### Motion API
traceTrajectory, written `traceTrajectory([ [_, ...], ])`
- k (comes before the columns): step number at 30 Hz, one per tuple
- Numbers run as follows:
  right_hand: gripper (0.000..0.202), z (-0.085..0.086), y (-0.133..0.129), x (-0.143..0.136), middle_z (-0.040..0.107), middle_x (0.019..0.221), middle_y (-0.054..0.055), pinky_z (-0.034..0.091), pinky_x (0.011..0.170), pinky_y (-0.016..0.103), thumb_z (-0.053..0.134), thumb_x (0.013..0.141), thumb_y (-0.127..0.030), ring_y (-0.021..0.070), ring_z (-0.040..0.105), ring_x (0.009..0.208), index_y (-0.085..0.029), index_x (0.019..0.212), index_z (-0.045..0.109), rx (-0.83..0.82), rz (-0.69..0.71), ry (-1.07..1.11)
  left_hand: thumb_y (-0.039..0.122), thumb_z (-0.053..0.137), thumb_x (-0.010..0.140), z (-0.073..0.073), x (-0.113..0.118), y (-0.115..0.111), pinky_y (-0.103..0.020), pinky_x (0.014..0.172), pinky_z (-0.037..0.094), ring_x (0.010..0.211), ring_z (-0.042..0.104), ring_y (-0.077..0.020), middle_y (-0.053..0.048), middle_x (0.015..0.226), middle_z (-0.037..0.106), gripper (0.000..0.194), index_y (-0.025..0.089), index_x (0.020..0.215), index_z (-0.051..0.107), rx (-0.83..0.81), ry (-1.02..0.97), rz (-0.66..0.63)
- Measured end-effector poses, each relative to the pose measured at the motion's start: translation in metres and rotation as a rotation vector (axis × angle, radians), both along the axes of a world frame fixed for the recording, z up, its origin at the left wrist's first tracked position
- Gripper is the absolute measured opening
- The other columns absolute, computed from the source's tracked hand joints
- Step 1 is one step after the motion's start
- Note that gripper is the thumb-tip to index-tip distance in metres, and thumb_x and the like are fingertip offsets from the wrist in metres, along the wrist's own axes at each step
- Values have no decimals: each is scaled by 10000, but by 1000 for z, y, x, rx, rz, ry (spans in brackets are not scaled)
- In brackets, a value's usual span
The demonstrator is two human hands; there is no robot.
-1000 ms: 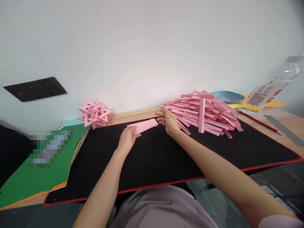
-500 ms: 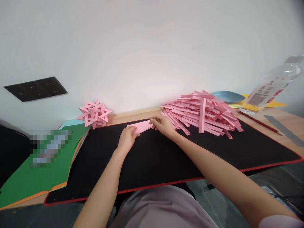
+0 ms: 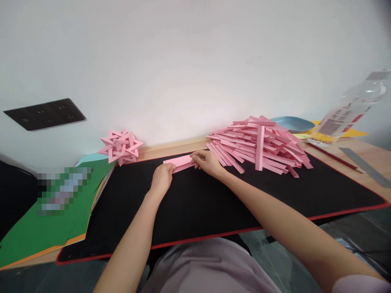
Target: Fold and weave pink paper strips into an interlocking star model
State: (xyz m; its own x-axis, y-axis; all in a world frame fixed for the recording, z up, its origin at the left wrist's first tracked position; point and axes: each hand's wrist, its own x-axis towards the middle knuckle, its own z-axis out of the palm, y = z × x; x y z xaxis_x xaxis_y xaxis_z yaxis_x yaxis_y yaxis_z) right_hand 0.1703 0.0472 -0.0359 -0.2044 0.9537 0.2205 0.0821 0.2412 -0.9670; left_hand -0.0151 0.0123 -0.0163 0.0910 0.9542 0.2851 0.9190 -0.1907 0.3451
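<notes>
Paper (image 3: 181, 161), pink and with a crease along its length, lies between the two hands near the far edge of the black mat (image 3: 195, 207). The left hand (image 3: 163, 178) has its grip closed on the left end, thumb on the near side; the right hand (image 3: 208, 162) pinches the right end between thumb and bent fingers, so each grip is grasping the same piece. Just beside the right hand, a few narrow strips (image 3: 226, 154) fan out in front of a large pile (image 3: 275, 148) of pink folded strips, one of which leans steeply down its front. A pink star (image 3: 121, 147) sits left of the paper, well apart from the left hand, close to the wall (image 3: 195, 73). Green card (image 3: 24, 240) overlaps the mat's left side, bearing something pixelated beyond telling. On the worktop (image 3: 381, 151) to the right are a blue dish (image 3: 293, 124), a clear bottle (image 3: 351, 108), a dark red pencil (image 3: 334, 158) and a ruler (image 3: 366, 167). A black socket panel (image 3: 45, 114) is on the wall at left.
</notes>
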Motion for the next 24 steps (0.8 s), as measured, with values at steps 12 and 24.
traceTrajectory([
  [12,137,-2,0,0,646,725,45,447,499,207,529,770,-242,80,547,482,-133,842,569,70,-49,-26,173,408,824,0,-2,-3,-293,674,406,778,632,-238,-87,837,686,249,211,868,650,109,77,-90],
  [24,142,-8,18,19,666,773,65,519,722,321,558,712,-140,175,636,736,-139,829,637,172,-370,-224,259,546,789,0,0,-5,-288,723,427,839,602,-209,-66,914,660,165,204,911,642,66,113,-81],
])
